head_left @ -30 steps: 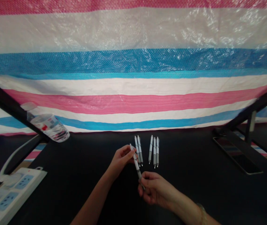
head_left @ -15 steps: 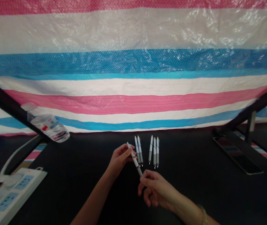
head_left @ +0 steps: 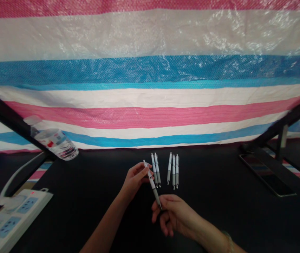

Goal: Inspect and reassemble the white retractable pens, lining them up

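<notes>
A white and grey click pen (head_left: 152, 184) is held at a slant above the black table, its clicker end up and its tip down toward me. My left hand (head_left: 135, 179) is closed around its upper part near the clip, thumb on top. At the lower end, my right hand (head_left: 172, 212) has its thumb and fingertips on either side of the grey grip, close to the tip, with the other fingers loosely curled. Just beyond my left fingers lie a pair of similar pens (head_left: 156, 170). Farther right, another group of three pens (head_left: 173, 171) lies side by side.
On the left are a white power strip (head_left: 18, 214) with a cable and a clear water bottle (head_left: 56, 142) leaning by a black bar. A phone (head_left: 267, 175) lies at the right. A striped plastic sheet (head_left: 150, 98) hangs behind the table (head_left: 213, 182).
My right fingers have shifted slightly down along the held pen, so more of the grip and the tip shows. My left hand has barely moved.
</notes>
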Motion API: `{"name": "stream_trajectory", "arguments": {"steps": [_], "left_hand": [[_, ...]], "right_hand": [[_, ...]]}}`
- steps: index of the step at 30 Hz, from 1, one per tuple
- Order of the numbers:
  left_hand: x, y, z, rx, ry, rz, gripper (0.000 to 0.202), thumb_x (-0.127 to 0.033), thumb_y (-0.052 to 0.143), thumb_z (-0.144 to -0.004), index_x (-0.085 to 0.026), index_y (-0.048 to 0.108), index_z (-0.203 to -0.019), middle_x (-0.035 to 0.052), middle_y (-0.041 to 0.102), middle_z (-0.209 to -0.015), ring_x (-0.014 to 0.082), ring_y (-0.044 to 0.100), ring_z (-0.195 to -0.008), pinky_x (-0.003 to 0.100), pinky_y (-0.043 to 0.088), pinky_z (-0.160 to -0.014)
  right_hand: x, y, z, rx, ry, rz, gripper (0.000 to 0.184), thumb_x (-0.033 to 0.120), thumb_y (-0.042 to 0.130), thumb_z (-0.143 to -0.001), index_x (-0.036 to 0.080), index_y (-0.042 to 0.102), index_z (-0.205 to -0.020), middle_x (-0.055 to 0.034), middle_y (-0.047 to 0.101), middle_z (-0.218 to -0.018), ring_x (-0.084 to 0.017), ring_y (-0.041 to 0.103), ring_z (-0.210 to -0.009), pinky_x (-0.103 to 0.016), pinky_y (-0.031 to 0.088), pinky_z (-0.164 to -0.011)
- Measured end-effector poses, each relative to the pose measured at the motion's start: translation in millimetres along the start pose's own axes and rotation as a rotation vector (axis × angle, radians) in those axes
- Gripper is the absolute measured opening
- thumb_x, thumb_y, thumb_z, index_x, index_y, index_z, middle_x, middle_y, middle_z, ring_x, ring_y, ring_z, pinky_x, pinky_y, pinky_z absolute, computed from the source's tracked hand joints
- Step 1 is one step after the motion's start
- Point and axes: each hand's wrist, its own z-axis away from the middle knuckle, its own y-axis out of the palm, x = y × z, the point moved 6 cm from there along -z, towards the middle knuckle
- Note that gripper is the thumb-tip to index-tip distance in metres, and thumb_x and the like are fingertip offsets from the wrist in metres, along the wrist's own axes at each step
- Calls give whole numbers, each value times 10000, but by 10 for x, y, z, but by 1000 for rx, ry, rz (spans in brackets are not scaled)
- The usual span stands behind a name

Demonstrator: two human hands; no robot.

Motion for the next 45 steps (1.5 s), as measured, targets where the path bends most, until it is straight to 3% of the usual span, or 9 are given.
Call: {"name": "stream_trajectory", "arguments": {"steps": [3, 7, 11, 14, 18, 31, 39, 42, 45], "left_hand": [[-3, -2, 0, -2, 0, 0, 304, -371, 812, -739, -132, 717, -900, 51, 688, -728, 161, 659, -658, 247, 544, -594], [4, 6, 1, 4, -3, 2, 296, -369, 805, -749, -130, 714, -896, 51, 685, -732, 153, 651, -659, 250, 550, -606], [11, -3, -8, 2, 0, 7, 301, -376, 805, -747, -131, 711, -895, 45, 682, -719, 151, 650, -649, 252, 553, -604], [5, -12, -10, -10, 4, 1, 313, -381, 808, -742, -132, 710, -903, 44, 685, -723, 150, 653, -644, 248, 550, -599], [-4, -5, -1, -20, -2, 0, 313, -376, 813, -734, -129, 711, -898, 43, 684, -718, 154, 653, -645, 254, 548, -609], [3, 64, 8, 35, 3, 47, 276, -364, 797, -762, -135, 696, -876, 40, 661, -727, 150, 622, -664, 266, 527, -646], [-6, 126, 45, 72, 23, -30, 413, -397, 776, -777, -157, 694, -1104, 40, 653, -813, 160, 650, -672, 275, 531, -628], [-4, 116, 52, 46, 18, -59, 454, -387, 784, -765, -151, 683, -1140, 28, 640, -804, 152, 650, -652, 264, 529, -611], [-30, 108, 54, 11, 28, -80, 596, -365, 791, -753, -182, 584, -1281, 13, 649, -813, 151, 658, -634, 264, 535, -598]], "right_hand": [[3, 10, 5, 1, 10, -16, 524, 638, 629, -785, 158, 505, -956, -72, 710, -815, -125, 635, -430, -159, 349, -322], [-1, -27, 0, -44, -11, 37, 509, 574, 750, -711, 196, 434, -840, -6, 685, -712, -96, 592, -380, -132, 299, -309], [-10, -25, -16, -4, -14, 9, 523, 632, 639, -772, 136, 541, -904, -51, 676, -718, -111, 607, -436, -168, 359, -353], [-4, -37, -16, -23, -11, 24, 539, 646, 590, -811, 144, 526, -996, -66, 690, -800, -117, 620, -449, -180, 370, -367], [8, -74, -9, -94, -26, 138, 510, 603, 722, -730, 184, 468, -874, 8, 653, -677, -91, 572, -381, -152, 309, -343], [2, -42, -36, -46, -22, 93, 536, 661, 701, -698, 162, 517, -761, 28, 576, -540, -62, 466, -332, -176, 186, -337], [75, -45, -16, -87, -56, 72, 537, 635, 704, -714, 131, 581, -853, 9, 591, -581, -90, 535, -402, -175, 283, -361], [101, -61, -21, -105, -79, 206, 562, 679, 632, -755, 134, 588, -886, 6, 596, -605, -96, 532, -408, -185, 316, -361], [218, -90, 2, -177, -215, 452, 523, 669, 564, -823, 149, 589, -870, 17, 587, -619, -78, 508, -414, -175, 310, -359]]}}
